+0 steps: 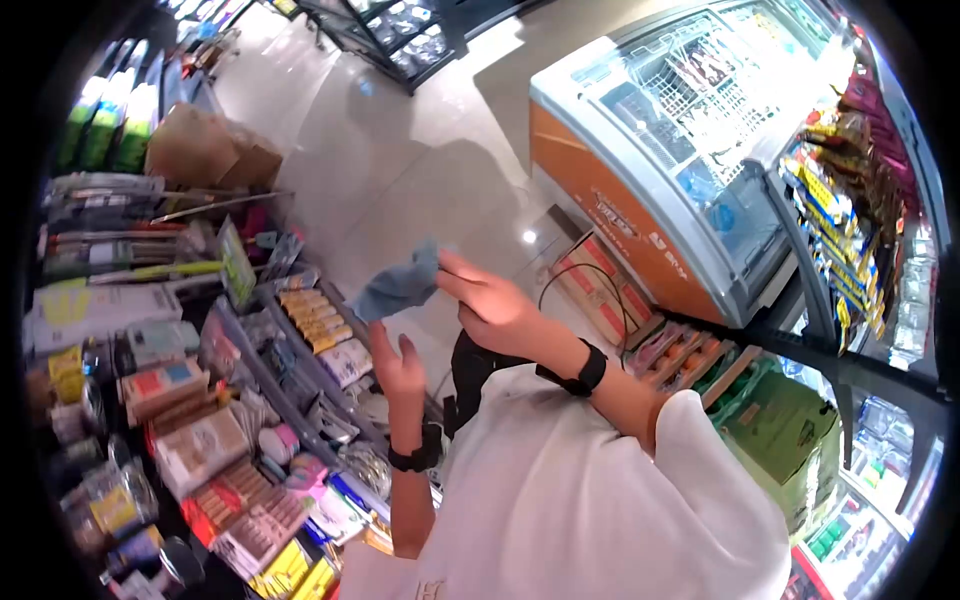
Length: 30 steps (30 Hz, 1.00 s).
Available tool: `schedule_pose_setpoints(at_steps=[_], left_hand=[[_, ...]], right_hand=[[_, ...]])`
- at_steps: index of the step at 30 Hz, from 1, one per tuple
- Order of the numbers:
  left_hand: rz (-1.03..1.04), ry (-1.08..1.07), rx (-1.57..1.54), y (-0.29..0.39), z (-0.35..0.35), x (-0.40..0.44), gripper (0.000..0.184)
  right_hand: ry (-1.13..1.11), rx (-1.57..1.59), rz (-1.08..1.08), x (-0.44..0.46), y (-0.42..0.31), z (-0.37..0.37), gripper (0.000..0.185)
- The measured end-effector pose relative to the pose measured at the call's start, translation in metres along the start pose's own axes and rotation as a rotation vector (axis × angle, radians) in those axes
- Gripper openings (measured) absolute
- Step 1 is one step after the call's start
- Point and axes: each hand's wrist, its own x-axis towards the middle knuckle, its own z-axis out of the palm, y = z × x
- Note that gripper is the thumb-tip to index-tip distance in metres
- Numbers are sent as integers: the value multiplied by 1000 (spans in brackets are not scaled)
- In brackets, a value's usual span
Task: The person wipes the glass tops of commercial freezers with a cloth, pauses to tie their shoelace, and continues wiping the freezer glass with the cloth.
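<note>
white shirt [600,480] below, right hand [492,303] pinches blue-grey cloth [398,288] and left hand [401,375] curls half-open, over glossy floor [460,195] near a freezer [585,165].

"What was the floor [330,200] like?"

"Pale, glossy tile, with a small bright glint [529,237] in the middle."

"And to the right?"

"A chest freezer [590,185], orange-sided, with strong white light glaring over its glass top [650,130]."

"The left?"

"Display shelving [310,372], crowded with packaged goods from near to far."

"Anything at the far end?"

"A dark-framed rack [432,76] stood on the tiles."
</note>
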Motion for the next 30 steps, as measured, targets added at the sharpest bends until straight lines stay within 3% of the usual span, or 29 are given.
schedule_pose_setpoints(at_steps=[4,6,8,14,16,17,20,21,22,24,26,30], left_hand=[[116,-244,35,34,47,116,63],[136,-270,-34,58,80,178,60],[331,-352,12,51,99,227,56],[514,-539,-110,93,190,359,51],[783,-585,-11,110,226,392,50],[721,-655,19,125,235,404,51],[841,-620,-299,133,298,421,55],[766,-723,-215,148,325,424,59],[806,-723,-222,166,346,428,60],[842,-810,-242,210,382,436,61],[996,-785,-34,223,422,430,62],[1354,-1014,211,200,480,432,63]], right_hand=[[129,-78,175,46,70,-26,47],[155,-269,280,77,110,-72,45],[147,-435,375,103,135,-89,36],[364,-428,684,158,164,-111,28],[465,-366,826,166,170,-122,28],[509,-481,719,160,183,-127,30],[744,-516,878,157,204,-152,32],[768,-580,847,155,217,-167,34],[856,-580,929,154,229,-177,37],[1017,-688,824,161,266,-211,39],[1072,-883,999,150,322,-227,42],[749,-1168,1198,136,398,-223,48]])
